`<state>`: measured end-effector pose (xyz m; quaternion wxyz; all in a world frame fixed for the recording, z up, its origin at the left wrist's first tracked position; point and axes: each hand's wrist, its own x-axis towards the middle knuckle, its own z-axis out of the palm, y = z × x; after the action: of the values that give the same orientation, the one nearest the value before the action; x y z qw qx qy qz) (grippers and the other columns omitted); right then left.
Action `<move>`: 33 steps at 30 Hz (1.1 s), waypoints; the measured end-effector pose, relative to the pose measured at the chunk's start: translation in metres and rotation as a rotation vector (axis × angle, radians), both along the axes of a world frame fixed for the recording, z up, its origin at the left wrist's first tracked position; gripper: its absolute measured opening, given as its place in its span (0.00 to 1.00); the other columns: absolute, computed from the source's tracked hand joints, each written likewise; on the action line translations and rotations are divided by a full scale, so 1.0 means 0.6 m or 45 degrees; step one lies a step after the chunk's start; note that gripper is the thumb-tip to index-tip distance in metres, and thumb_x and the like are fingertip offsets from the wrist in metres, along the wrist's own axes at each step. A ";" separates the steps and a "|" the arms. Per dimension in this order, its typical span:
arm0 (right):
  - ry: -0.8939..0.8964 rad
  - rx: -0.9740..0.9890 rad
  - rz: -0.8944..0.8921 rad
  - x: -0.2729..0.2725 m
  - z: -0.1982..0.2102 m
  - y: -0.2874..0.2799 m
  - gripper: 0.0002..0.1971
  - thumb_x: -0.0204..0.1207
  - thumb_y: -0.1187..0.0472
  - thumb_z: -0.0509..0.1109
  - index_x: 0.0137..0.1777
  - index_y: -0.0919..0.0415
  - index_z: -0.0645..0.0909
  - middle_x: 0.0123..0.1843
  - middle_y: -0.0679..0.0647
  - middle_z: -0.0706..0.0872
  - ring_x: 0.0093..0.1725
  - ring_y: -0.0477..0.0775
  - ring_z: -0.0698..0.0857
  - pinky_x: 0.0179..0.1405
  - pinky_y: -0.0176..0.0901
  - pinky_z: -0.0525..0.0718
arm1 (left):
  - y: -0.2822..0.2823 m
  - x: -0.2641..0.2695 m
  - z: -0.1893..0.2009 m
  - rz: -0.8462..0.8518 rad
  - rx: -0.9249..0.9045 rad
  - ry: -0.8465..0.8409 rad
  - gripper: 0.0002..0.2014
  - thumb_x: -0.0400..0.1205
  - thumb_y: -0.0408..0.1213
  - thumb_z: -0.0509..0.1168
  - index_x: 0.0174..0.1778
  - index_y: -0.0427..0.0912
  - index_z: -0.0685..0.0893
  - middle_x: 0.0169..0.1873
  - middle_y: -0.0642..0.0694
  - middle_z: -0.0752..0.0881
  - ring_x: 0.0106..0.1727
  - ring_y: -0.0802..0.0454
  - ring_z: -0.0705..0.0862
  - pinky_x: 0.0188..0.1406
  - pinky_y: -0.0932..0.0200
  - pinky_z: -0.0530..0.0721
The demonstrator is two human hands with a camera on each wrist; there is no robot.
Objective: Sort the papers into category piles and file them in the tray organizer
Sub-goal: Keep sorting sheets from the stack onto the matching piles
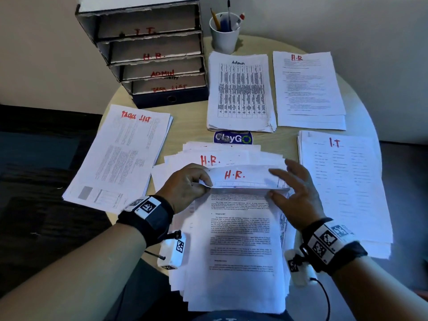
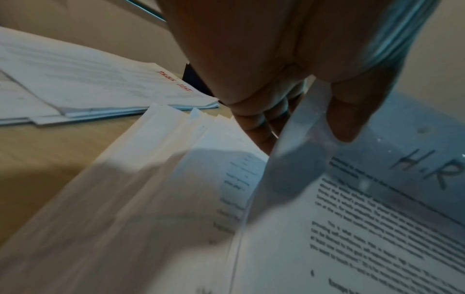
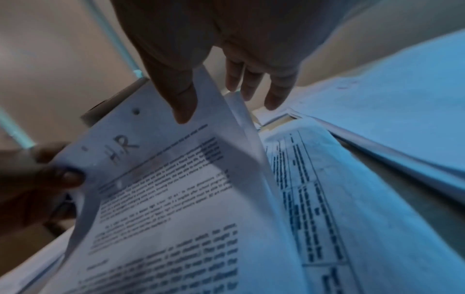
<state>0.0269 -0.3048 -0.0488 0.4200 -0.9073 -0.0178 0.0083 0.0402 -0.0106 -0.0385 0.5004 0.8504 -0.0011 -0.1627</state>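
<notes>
We work at a round, pale wood-grain counter (image 1: 185,133) set against a plain light wall, with dark flooring to its left. At the near edge lies the unsorted stack of white printed papers (image 1: 238,251), fanned and uneven. Our left hand (image 1: 185,184) pinches the far left corner of the top white sheet marked "H.R." in red (image 1: 234,176), thumb against curled fingers (image 2: 259,127), so that the far end of the sheet curls up off the stack. Our right hand (image 1: 298,193) takes the far right corner of the same sheet between the thumb (image 3: 183,99) and the forefinger; the other fingers are extended and spread behind the sheet.

Four sorted piles sit around the stack. The white pile headed "Tasks List" in red (image 1: 120,156) lies at the left edge. The white pile headed "Admin" with a printed table (image 1: 240,91) lies toward the far edge, with the white pile headed "H.R" (image 1: 308,89) just beside it on the right. The white pile headed "I.T" (image 1: 342,186) lies at the right edge.

The dark blue tray organizer with four grey cardboard trays (image 1: 148,49) stands at the far left corner, its trays lettered in red "I.T.", "H.R.", "ADMIN" and "TASK LIST" from the top down. A white paper cup holding pens and a pencil (image 1: 224,31) stands at the far edge. A blue oval "ClayGo" sticker (image 1: 232,137) is on the counter between the stack and the "Admin" pile.
</notes>
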 end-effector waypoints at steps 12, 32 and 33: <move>-0.244 -0.102 0.159 -0.049 -0.001 -0.019 0.10 0.72 0.64 0.73 0.50 0.57 0.92 0.53 0.54 0.86 0.53 0.50 0.85 0.51 0.32 0.79 | -0.002 -0.002 -0.020 0.127 -0.150 0.403 0.19 0.76 0.21 0.66 0.54 0.50 0.86 0.51 0.30 0.86 0.33 0.38 0.80 0.37 0.45 0.80; 0.411 0.229 -0.283 -0.104 -0.005 -0.045 0.06 0.70 0.58 0.80 0.36 0.44 0.92 0.39 0.46 0.92 0.43 0.47 0.90 0.40 0.35 0.82 | -0.007 -0.115 0.021 0.221 -0.310 0.182 0.06 0.75 0.29 0.77 0.40 0.45 0.92 0.41 0.48 0.92 0.43 0.54 0.88 0.43 0.61 0.85; 0.352 0.245 -0.244 -0.109 -0.005 -0.048 0.07 0.69 0.60 0.81 0.34 0.46 0.91 0.37 0.45 0.92 0.41 0.46 0.89 0.36 0.32 0.82 | -0.004 -0.119 0.024 0.235 -0.338 0.182 0.05 0.74 0.31 0.78 0.42 0.45 0.92 0.43 0.46 0.92 0.44 0.49 0.88 0.45 0.56 0.87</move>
<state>-0.0386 -0.3339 -0.0520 0.5022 -0.8507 0.1260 0.0911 -0.0313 -0.0130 -0.0243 0.6198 0.7596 0.0910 -0.1748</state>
